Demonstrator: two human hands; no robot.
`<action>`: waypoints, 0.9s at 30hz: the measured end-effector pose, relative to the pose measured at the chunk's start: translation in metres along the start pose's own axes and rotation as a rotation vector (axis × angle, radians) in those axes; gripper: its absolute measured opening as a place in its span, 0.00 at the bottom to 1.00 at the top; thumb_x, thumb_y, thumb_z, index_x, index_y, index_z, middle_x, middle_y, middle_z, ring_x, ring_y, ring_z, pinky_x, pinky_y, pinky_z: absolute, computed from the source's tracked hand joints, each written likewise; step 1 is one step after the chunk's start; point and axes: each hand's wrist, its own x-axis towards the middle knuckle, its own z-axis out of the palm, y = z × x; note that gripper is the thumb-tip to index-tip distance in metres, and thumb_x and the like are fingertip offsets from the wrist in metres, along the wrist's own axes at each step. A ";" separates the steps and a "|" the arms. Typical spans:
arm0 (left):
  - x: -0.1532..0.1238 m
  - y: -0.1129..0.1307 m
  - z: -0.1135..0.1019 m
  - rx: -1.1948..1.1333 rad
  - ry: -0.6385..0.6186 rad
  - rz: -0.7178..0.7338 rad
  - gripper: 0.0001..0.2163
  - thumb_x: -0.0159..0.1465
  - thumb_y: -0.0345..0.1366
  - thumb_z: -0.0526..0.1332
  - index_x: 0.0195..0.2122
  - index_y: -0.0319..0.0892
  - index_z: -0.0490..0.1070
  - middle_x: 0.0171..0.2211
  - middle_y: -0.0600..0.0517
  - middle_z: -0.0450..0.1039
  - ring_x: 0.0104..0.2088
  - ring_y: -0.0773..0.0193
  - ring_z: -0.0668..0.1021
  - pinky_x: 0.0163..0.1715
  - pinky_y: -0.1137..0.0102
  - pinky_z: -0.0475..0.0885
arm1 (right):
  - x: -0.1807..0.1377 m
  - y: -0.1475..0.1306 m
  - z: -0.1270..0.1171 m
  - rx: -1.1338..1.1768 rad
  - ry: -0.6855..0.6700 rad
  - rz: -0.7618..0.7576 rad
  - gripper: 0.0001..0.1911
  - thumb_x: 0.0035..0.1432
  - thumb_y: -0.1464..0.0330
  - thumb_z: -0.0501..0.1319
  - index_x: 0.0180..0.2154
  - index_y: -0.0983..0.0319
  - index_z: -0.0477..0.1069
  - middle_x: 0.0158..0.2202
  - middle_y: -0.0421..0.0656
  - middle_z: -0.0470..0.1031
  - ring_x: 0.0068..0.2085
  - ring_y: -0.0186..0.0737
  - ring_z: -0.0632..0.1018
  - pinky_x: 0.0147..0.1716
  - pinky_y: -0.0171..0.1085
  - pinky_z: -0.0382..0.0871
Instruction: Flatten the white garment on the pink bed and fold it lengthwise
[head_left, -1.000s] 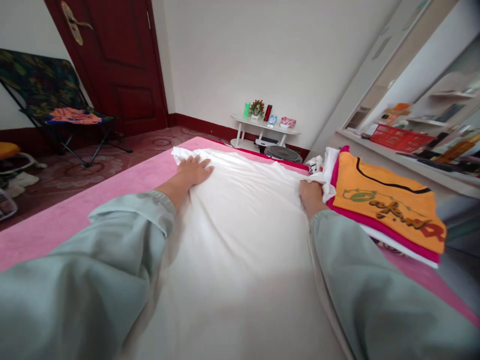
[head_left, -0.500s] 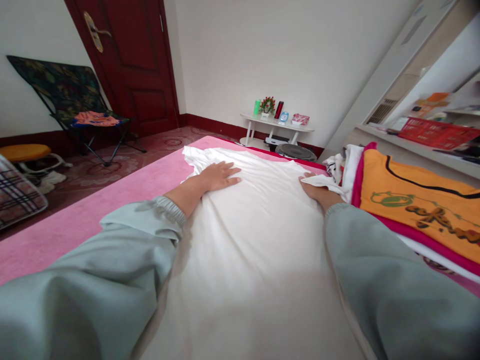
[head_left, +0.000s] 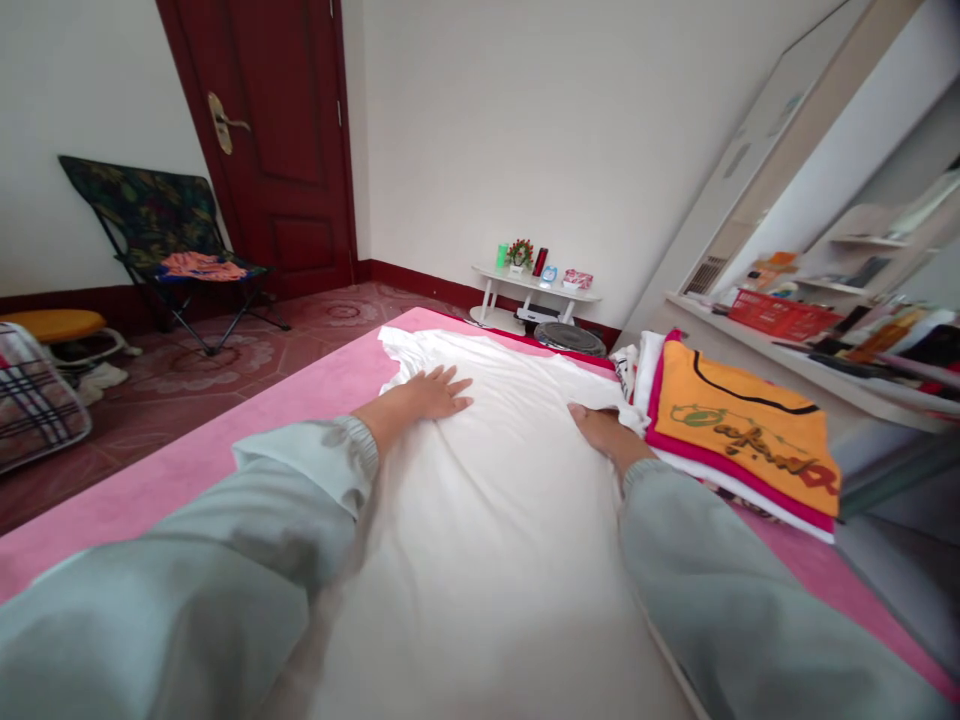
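Hands are laid on a white garment point(head_left: 495, 480) spread flat over the pink bed cover point(head_left: 225, 440). Left hand point(head_left: 431, 392) is pressed palm down, fingers splayed, nothing gripped, near the garment's far left corner. Right hand point(head_left: 600, 428) is rested flat at the garment's right edge, unclenched, just beside a stack of folded clothes point(head_left: 739, 435) topped by an orange shirt.

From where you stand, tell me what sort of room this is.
Probably a bedroom at home: a pink-covered bed with a white cloth garment spread on it, a stack of folded shirts, a dark red wooden door.
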 end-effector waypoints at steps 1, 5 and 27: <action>-0.010 0.000 0.000 -0.005 -0.002 0.014 0.29 0.65 0.55 0.45 0.65 0.52 0.47 0.67 0.48 0.36 0.66 0.48 0.44 0.61 0.50 0.44 | -0.009 -0.003 -0.002 -0.012 -0.015 0.004 0.30 0.61 0.52 0.46 0.56 0.62 0.65 0.57 0.55 0.65 0.60 0.54 0.64 0.57 0.54 0.54; -0.053 -0.010 -0.001 -0.052 -0.023 0.117 0.29 0.65 0.52 0.48 0.65 0.48 0.49 0.67 0.47 0.37 0.66 0.50 0.45 0.61 0.54 0.46 | -0.053 -0.018 -0.009 -0.120 -0.052 -0.027 0.32 0.62 0.54 0.46 0.62 0.63 0.54 0.63 0.56 0.54 0.65 0.53 0.52 0.60 0.54 0.48; -0.219 -0.025 -0.009 -0.019 0.257 -0.306 0.13 0.57 0.46 0.54 0.27 0.42 0.68 0.31 0.47 0.73 0.34 0.54 0.76 0.29 0.67 0.64 | -0.294 0.022 -0.100 -0.024 -0.291 -0.680 0.25 0.63 0.64 0.50 0.61 0.42 0.54 0.66 0.35 0.50 0.63 0.44 0.60 0.60 0.46 0.55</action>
